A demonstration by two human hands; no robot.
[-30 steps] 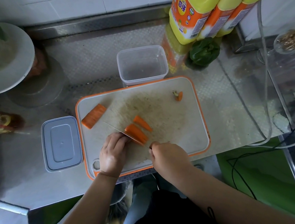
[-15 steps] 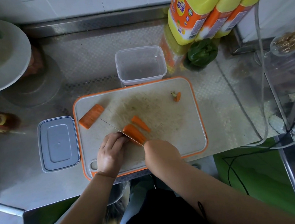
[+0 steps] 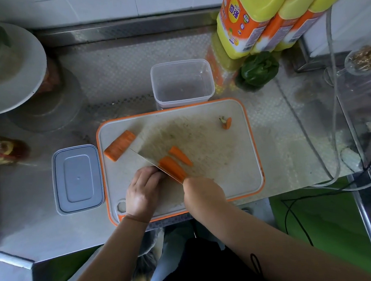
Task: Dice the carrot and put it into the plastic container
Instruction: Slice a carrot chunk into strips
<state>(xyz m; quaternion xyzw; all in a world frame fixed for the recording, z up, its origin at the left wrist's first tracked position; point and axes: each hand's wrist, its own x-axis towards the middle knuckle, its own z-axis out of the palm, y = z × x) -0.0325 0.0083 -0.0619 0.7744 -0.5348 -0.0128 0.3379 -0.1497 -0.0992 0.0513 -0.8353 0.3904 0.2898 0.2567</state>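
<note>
On the orange-rimmed cutting board (image 3: 237,158), my right hand (image 3: 203,194) grips the handle of a knife (image 3: 147,159). Its blade runs diagonally to the upper left. My left hand (image 3: 143,189) has curled fingers right against the blade's left side, holding down a carrot piece that it almost hides. A long carrot slab (image 3: 173,170) lies against the blade's right side, and a thinner strip (image 3: 180,156) sits just beyond it. A carrot chunk (image 3: 120,145) rests at the board's left end, and the cut-off carrot top (image 3: 226,123) at the far right. Behind the board stands the open, clear plastic container (image 3: 182,83).
A grey lid (image 3: 77,178) lies left of the board. Yellow-capped oil bottles (image 3: 259,17) and a green pepper (image 3: 257,69) stand at the back right, and a stack of plates (image 3: 8,72) at the back left. A cable (image 3: 334,128) runs along the right edge.
My right hand has shifted slightly up and left with the knife, closer to the carrot slab. My left hand and the loose carrot pieces stay where they were.
</note>
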